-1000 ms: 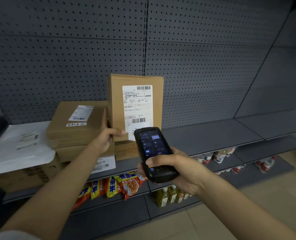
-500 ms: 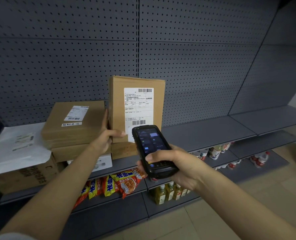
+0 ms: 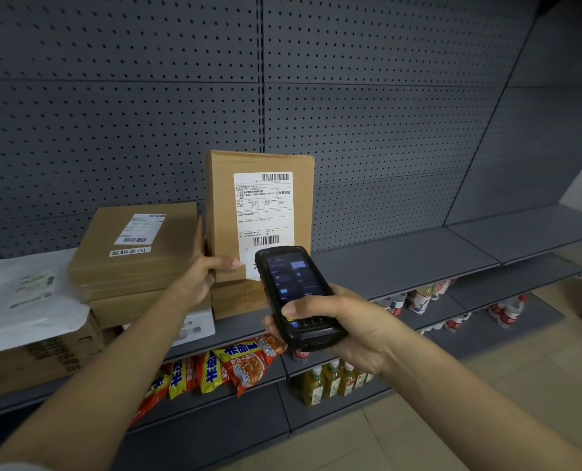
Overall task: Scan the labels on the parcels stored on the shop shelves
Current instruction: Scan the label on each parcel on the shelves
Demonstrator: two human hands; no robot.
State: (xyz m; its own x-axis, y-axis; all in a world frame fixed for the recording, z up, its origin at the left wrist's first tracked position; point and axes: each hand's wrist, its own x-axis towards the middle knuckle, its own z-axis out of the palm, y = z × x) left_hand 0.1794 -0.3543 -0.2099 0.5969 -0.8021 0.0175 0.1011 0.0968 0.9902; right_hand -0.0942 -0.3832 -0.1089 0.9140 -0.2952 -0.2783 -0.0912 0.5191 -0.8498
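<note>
A brown cardboard parcel (image 3: 225,212) stands upright on a smaller box on the grey shelf (image 3: 401,263), its white barcode label (image 3: 265,212) facing me. My left hand (image 3: 201,277) grips the parcel's lower left edge, thumb across the front. My right hand (image 3: 344,328) holds a black handheld scanner (image 3: 296,294), screen lit, its top just below the label's lower barcode. To the left lies a flat labelled parcel (image 3: 136,246) on a stack, beside a white mailer bag (image 3: 21,294).
Perforated grey back panels (image 3: 367,113) rise behind the shelf. A large brown carton (image 3: 38,362) sits under the mailer bag. Lower shelves hold snack packets (image 3: 235,365), yellow bottles (image 3: 330,382) and red-capped bottles (image 3: 503,311). Beige floor tiles lie at the lower right.
The parcel, both hands and the scanner keep their hold and pose. The view has shifted slightly, so everything sits a little lower and left in frame.
</note>
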